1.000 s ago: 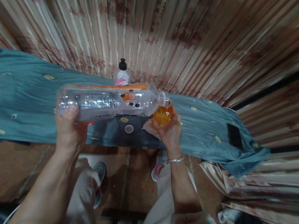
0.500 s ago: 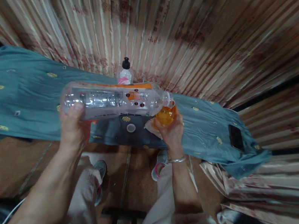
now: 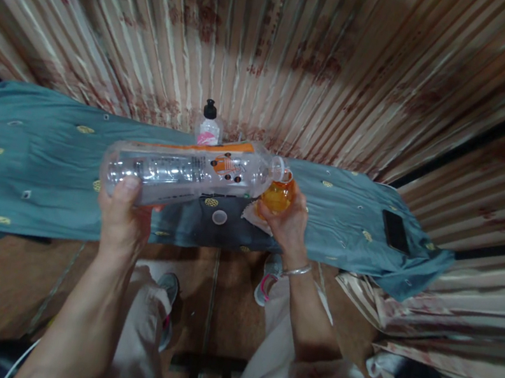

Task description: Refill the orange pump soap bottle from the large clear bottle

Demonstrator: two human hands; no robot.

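My left hand [image 3: 126,213] is closed round the base end of a large clear plastic bottle [image 3: 178,170] with an orange label. The bottle lies almost level in the air, its uncapped mouth pointing right. That mouth is at the rim of a glass [image 3: 277,196] with orange liquid in it, which my right hand [image 3: 291,222] grips. Whether liquid is running out of the bottle I cannot tell. Below the bottle, a small white cap [image 3: 219,217] rests on the cloth. Partly hidden under the glass is a pale cloth-like piece [image 3: 255,216].
A teal patterned cloth [image 3: 41,179] covers the narrow table. Behind the large bottle stands a small bottle with a black top [image 3: 209,122]. A dark phone [image 3: 395,231] lies at the right end. Striped curtains [image 3: 265,55] hang close behind and at the right.
Both hands keep their holds on the bottle and the glass, with the bottle mouth still at the glass rim. The view has shifted slightly; little else differs.
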